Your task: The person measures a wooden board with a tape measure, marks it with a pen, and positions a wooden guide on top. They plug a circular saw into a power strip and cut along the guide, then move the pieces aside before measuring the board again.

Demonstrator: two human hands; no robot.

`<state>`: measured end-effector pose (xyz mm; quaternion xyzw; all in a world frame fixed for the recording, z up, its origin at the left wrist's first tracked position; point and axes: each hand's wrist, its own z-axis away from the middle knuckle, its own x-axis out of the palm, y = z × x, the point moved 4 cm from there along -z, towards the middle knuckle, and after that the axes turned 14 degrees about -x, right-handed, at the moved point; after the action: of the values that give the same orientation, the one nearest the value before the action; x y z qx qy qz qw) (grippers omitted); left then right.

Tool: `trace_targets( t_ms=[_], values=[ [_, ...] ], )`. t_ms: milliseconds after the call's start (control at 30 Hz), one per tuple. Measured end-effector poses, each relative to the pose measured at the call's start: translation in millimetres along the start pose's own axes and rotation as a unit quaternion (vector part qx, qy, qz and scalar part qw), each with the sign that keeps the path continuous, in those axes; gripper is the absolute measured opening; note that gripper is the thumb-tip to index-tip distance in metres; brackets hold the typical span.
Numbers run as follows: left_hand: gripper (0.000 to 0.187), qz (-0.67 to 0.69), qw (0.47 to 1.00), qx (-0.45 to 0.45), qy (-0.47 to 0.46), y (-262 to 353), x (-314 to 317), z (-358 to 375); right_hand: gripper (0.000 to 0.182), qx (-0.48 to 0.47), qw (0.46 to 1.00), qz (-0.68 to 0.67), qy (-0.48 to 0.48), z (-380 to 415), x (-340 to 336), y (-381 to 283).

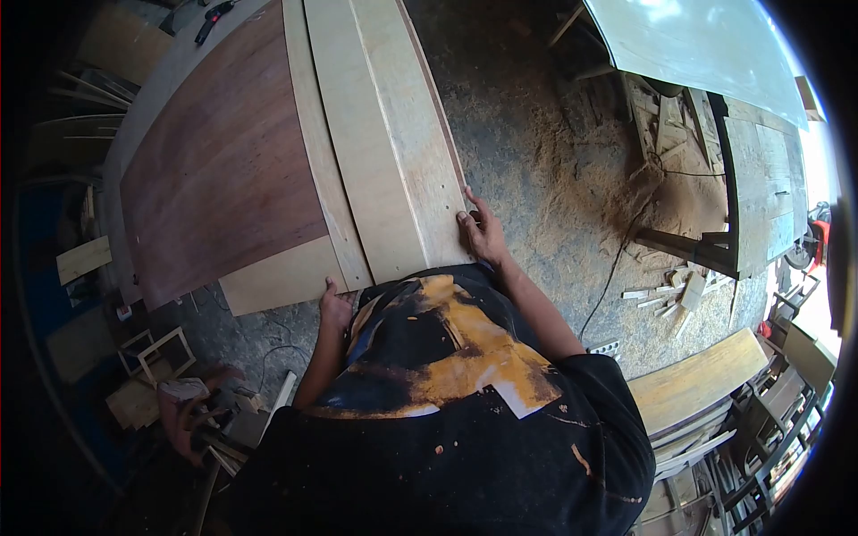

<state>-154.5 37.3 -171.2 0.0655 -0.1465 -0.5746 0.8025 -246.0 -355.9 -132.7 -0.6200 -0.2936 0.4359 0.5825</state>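
A long pale plywood panel with a lengthwise seam reaches back from my waist. At its right edge is my right hand, thumb on top and fingers curled round the edge. My left hand is at the near edge of a light board, its thumb on top and its fingers partly hidden below. Between the two lies a narrow pale strip, a dark gap separating it from the panel. Further left is a large reddish-brown sheet.
A black tool lies at the table's far left. Sawdust covers the floor to the right, beside a wooden workbench and scattered offcuts. Stacked curved boards stand at the lower right. Small wooden frames are at the lower left.
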Motion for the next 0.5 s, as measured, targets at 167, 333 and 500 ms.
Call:
trace_targets(
  t_ms=[167,333,500],
  values=[
    [0.054,0.006,1.000,0.005,-0.001,-2.3,-3.1,-4.2,0.055,0.011,1.000,-0.018,0.002,-0.8,2.3,5.9],
    [0.053,0.013,1.000,0.013,0.002,-3.8,-8.0,-12.2,0.055,0.015,1.000,-0.001,0.002,-0.1,0.0,6.5],
    [0.051,0.012,1.000,0.016,-0.001,-2.9,-5.6,-11.7,0.056,0.014,1.000,0.020,-0.007,-1.9,-2.5,-5.4]
  ],
)
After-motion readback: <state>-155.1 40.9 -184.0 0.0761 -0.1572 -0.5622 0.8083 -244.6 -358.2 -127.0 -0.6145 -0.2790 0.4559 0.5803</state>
